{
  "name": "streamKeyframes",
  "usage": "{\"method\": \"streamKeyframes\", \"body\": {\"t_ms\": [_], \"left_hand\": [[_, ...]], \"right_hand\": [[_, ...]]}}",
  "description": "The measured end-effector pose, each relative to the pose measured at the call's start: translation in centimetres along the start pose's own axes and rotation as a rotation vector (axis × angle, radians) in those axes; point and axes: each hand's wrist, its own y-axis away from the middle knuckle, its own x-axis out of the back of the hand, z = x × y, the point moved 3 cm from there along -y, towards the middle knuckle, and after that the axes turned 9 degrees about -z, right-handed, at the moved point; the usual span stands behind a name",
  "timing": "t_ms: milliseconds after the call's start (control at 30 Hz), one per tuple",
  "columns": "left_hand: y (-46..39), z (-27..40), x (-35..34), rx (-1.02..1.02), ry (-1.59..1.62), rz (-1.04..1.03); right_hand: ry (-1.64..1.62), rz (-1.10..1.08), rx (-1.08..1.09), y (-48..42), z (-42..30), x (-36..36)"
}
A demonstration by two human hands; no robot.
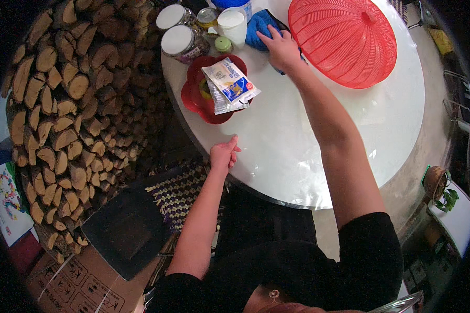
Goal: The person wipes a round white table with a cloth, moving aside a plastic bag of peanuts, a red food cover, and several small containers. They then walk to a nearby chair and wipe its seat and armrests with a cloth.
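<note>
My right hand [281,47] reaches to the far side of the round white table [274,129], its fingers spread on and above a blue cloth [258,30]. Whether the fingers grip the cloth is unclear. My left hand [224,153] rests at the table's near left edge, fingers partly curled and index finger extended, apparently holding nothing. Between the hands, to the left, stands a red flower-shaped dish [194,99] with printed packets [230,80] on it. A red mesh food cover [344,43] lies just right of my right hand.
White-lidded jars [178,40], a small green-lidded jar [222,44], a tin [207,16] and a white cup [233,25] crowd the far left of the table. Stacked firewood [66,113] fills the left side. A chair with a dark seat [129,231] stands below.
</note>
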Motion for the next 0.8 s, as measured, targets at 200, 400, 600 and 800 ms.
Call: {"method": "streamKeyframes", "body": {"t_ms": [200, 400, 600, 800], "left_hand": [[0.5, -0.7, 0.8, 0.01, 0.052, 0.009], [0.1, -0.9, 0.5, -0.007, 0.037, -0.02], [0.3, -0.7, 0.9, 0.018, -0.018, 0.003], [0.4, -0.6, 0.4, -0.004, -0.025, -0.003]], "right_hand": [[-0.484, -0.394, -0.027, 21.1, -4.2, -1.0], [-0.393, -0.672, 0.358, 35.1, -0.7, 4.2], [-0.293, -0.042, 0.277, 14.4, 0.2, 6.1], [-0.035, 0.105, -0.064, 14.5, -4.1, -1.7]]}}
